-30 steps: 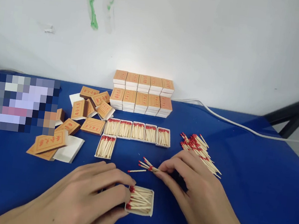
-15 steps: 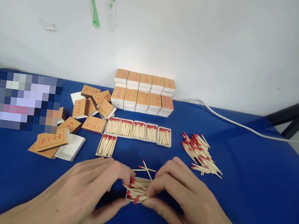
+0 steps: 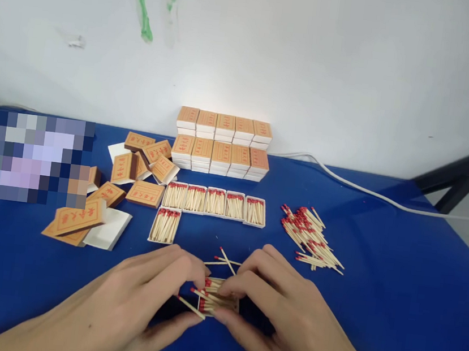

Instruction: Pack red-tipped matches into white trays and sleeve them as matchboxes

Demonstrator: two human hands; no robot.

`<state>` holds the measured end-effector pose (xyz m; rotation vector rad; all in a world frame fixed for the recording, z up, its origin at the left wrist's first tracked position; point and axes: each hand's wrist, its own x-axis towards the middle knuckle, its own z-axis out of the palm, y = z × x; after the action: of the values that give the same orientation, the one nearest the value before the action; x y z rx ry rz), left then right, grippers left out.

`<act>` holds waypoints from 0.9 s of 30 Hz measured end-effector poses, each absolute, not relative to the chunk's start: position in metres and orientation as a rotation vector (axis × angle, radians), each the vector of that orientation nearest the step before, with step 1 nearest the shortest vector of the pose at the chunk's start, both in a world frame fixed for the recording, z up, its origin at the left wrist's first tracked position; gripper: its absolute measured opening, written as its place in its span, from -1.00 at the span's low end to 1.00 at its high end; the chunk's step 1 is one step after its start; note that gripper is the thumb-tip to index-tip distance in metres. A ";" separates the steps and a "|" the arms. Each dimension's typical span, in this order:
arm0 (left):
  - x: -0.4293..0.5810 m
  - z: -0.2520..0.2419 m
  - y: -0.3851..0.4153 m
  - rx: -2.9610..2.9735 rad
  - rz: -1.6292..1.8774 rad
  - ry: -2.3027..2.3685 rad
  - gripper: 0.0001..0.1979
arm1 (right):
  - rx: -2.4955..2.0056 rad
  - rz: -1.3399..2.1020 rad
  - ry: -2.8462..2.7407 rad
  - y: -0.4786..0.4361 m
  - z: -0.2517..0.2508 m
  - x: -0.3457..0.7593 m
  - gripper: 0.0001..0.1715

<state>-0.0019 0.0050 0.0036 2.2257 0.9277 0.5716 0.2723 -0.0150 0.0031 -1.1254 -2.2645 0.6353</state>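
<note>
A small white matchbox tray point(image 3: 216, 298) full of red-tipped matches lies near me on the blue table point(image 3: 396, 286). My left hand point(image 3: 146, 301) clasps its left end, fingers curled round it. My right hand point(image 3: 269, 311) presses fingertips down on the matches in the tray from the right. One match point(image 3: 190, 307) sticks out at the tray's lower left. A few loose matches point(image 3: 224, 261) lie just behind the tray.
A pile of loose matches point(image 3: 310, 236) lies to the right. Several filled trays point(image 3: 214, 201) sit in a row, one more tray point(image 3: 165, 225) in front. Stacked closed matchboxes point(image 3: 221, 142) stand by the wall. Empty sleeves point(image 3: 132, 169) are scattered left. A white cable point(image 3: 365, 191) runs behind.
My right hand brought a pinch of matches from behind the tray down onto it. Both hands now close over the tray, pressing the matches in.
</note>
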 end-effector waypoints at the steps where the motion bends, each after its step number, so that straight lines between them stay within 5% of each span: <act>1: -0.003 0.005 0.006 2.228 0.570 0.944 -0.90 | -1.129 0.643 -2.256 -0.014 0.004 0.273 -0.99; 7: -0.007 0.011 0.013 2.271 0.566 0.974 -0.98 | -1.134 0.660 -2.242 -0.012 0.006 0.273 -0.91; 15: -0.017 0.013 0.015 2.059 0.468 0.795 -0.58 | -1.156 0.681 -2.202 -0.017 0.003 0.271 -0.91; 21: -0.017 0.021 0.016 2.298 0.620 0.876 -0.75 | -1.096 0.742 -2.079 -0.016 0.016 0.269 -0.87; 27: -0.002 0.016 0.007 2.288 0.645 0.788 -0.66 | -1.021 0.675 -2.124 -0.016 0.015 0.269 -0.90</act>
<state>-0.0021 0.0073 0.0164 2.2880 0.7879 0.6445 0.2694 -0.0162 0.0147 -1.0208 -2.1243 0.6755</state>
